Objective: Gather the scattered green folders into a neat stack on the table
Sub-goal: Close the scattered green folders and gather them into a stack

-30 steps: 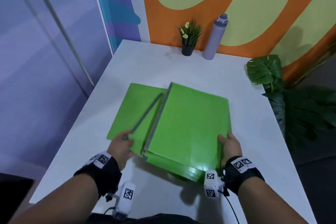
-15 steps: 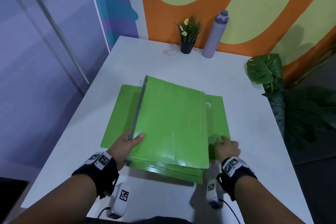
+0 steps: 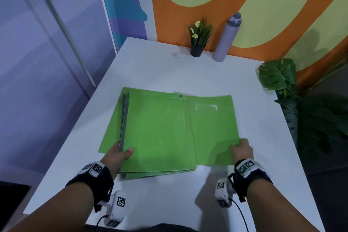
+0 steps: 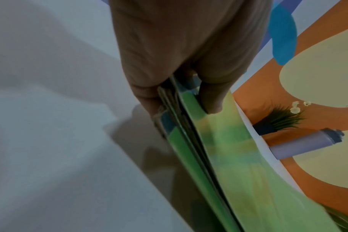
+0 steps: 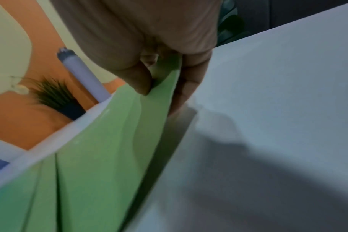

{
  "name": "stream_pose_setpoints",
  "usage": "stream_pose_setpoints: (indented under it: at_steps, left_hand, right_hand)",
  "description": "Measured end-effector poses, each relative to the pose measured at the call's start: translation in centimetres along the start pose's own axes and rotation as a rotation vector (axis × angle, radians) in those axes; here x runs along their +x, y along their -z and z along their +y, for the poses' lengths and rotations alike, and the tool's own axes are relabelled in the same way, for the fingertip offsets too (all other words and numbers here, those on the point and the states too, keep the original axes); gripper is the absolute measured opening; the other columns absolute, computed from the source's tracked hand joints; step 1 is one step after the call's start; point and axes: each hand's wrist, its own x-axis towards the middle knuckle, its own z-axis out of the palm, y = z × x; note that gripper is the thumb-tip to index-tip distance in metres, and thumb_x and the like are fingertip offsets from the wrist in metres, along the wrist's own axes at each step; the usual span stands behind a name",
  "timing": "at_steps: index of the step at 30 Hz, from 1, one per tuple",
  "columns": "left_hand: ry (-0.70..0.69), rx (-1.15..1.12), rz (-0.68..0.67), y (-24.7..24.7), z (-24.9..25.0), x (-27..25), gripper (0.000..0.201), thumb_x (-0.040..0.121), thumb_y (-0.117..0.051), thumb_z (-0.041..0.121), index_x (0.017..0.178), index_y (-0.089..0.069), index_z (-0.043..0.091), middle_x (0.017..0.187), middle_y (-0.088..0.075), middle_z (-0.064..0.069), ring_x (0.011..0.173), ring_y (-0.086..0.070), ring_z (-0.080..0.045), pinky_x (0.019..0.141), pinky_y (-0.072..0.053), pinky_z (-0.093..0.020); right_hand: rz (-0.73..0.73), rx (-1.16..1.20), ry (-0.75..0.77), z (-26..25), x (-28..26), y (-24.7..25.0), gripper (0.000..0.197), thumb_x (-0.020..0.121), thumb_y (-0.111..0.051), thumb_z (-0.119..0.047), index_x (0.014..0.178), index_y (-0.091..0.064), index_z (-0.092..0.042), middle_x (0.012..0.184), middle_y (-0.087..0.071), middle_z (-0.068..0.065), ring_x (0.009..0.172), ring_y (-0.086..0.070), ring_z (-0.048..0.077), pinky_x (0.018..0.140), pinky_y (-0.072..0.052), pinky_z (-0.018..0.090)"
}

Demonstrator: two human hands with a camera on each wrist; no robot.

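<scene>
Several green folders lie overlapped on the white table [image 3: 169,69]. A pile of them [image 3: 156,133] with grey spines sits left of centre, and my left hand [image 3: 120,153] grips its near-left edge, thumb on top and fingers underneath [image 4: 210,100]. One more green folder [image 3: 212,130] sticks out to the right from under the pile. My right hand [image 3: 242,149] pinches its near-right corner, thumb [image 5: 141,81] on top, and the corner [image 5: 165,94] bends up off the table.
At the table's far edge stand a small potted plant [image 3: 198,43] and a lilac bottle [image 3: 227,37]. A large leafy plant [image 3: 278,75] stands past the right edge. Bare tabletop lies on all sides of the folders.
The pile in my left hand has swung left and squared up with the table. The right-hand folder now shows wider on the right, with my right hand at its corner.
</scene>
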Motion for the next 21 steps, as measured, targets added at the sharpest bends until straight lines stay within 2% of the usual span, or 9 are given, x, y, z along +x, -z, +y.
stream_pose_setpoints:
  at_steps: [2, 5, 8, 11, 12, 16, 18, 20, 21]
  left_hand:
    - [-0.02, -0.048, 0.02, 0.8, -0.7, 1.2, 0.074, 0.072, -0.079, 0.035, 0.136, -0.045, 0.023, 0.143, -0.054, -0.013, 0.131, -0.05, -0.04, 0.106, -0.037, -0.066]
    - [-0.096, -0.106, 0.068, 0.4, 2.1, -0.3, 0.032, 0.087, -0.069, 0.016, 0.116, -0.059, 0.023, 0.129, -0.066, -0.012, 0.119, -0.06, -0.039, 0.103, -0.044, -0.063]
    - [-0.168, -0.171, 0.089, 0.9, 4.8, -1.1, 0.028, 0.095, -0.056, 0.004, 0.119, -0.057, 0.016, 0.119, -0.068, -0.014, 0.106, -0.065, -0.036, 0.095, -0.05, -0.057]
    - [-0.222, -0.205, 0.085, 2.6, 6.1, -0.9, 0.021, 0.096, -0.053, 0.005, 0.108, -0.06, 0.022, 0.111, -0.069, -0.012, 0.094, -0.066, -0.031, 0.083, -0.054, -0.049]
    - [-0.237, -0.212, 0.087, 3.1, 6.4, -0.9, 0.022, 0.096, -0.054, 0.005, 0.104, -0.061, 0.025, 0.111, -0.069, -0.012, 0.092, -0.066, -0.031, 0.083, -0.054, -0.05]
    - [-0.299, -0.207, 0.111, 4.3, 7.5, -1.3, 0.03, 0.093, -0.057, 0.005, 0.101, -0.066, 0.034, 0.125, -0.067, -0.016, 0.106, -0.065, -0.039, 0.091, -0.047, -0.071]
    - [-0.341, -0.183, 0.13, 4.4, 8.0, -1.5, 0.032, 0.091, -0.06, 0.006, 0.103, -0.068, 0.035, 0.124, -0.069, -0.014, 0.113, -0.064, -0.041, 0.095, -0.046, -0.069]
    - [-0.401, -0.149, 0.175, 4.2, 8.8, -2.0, 0.03, 0.089, -0.064, 0.007, 0.1, -0.069, 0.034, 0.122, -0.069, -0.016, 0.117, -0.062, -0.044, 0.101, -0.044, -0.066]
    - [-0.425, -0.132, 0.206, 4.2, 9.1, -2.2, 0.03, 0.088, -0.065, 0.007, 0.097, -0.07, 0.035, 0.121, -0.07, -0.015, 0.118, -0.061, -0.043, 0.103, -0.044, -0.064]
  right_hand:
    - [0.087, 0.119, 0.092, -1.6, -0.4, 1.4, 0.027, 0.089, -0.044, -0.006, 0.115, -0.052, -0.01, 0.102, -0.06, 0.018, 0.08, -0.055, 0.031, 0.069, -0.047, 0.036]
    - [0.219, 0.316, 0.202, -4.5, -1.3, 4.3, 0.024, 0.091, -0.045, -0.005, 0.109, -0.057, -0.016, 0.091, -0.057, 0.008, 0.078, -0.055, 0.027, 0.067, -0.043, 0.03]
    - [0.298, 0.533, 0.335, -7.0, -1.5, 7.3, 0.025, 0.09, -0.048, -0.001, 0.106, -0.06, -0.018, 0.093, -0.06, 0.009, 0.078, -0.055, 0.023, 0.061, -0.043, 0.024]
    - [0.314, 0.688, 0.362, -8.1, -1.9, 10.1, 0.027, 0.092, -0.049, -0.005, 0.113, -0.061, -0.018, 0.106, -0.065, 0.011, 0.071, -0.056, 0.014, 0.059, -0.047, 0.017]
    - [0.292, 0.726, 0.361, -8.3, -2.2, 10.9, 0.028, 0.093, -0.05, -0.005, 0.117, -0.06, -0.016, 0.107, -0.065, 0.009, 0.07, -0.056, 0.012, 0.058, -0.047, 0.013]
    - [0.156, 0.825, 0.371, -8.9, -3.4, 11.8, 0.031, 0.093, -0.05, 0.0, 0.118, -0.059, -0.016, 0.095, -0.064, -0.001, 0.075, -0.057, 0.011, 0.055, -0.048, 0.007]
    - [0.166, 0.837, 0.369, -9.1, -3.9, 11.5, 0.034, 0.093, -0.053, -0.001, 0.123, -0.059, -0.016, 0.11, -0.062, 0.001, 0.092, -0.058, 0.014, 0.067, -0.048, 0.007]
    - [0.189, 0.841, 0.384, -9.4, -4.3, 11.6, 0.036, 0.092, -0.055, -0.003, 0.125, -0.059, -0.017, 0.126, -0.059, 0.001, 0.111, -0.057, 0.016, 0.085, -0.047, 0.014]
    - [0.175, 0.855, 0.401, -9.6, -4.5, 11.6, 0.035, 0.092, -0.055, -0.002, 0.124, -0.059, -0.017, 0.128, -0.059, 0.003, 0.112, -0.059, 0.017, 0.085, -0.047, 0.013]
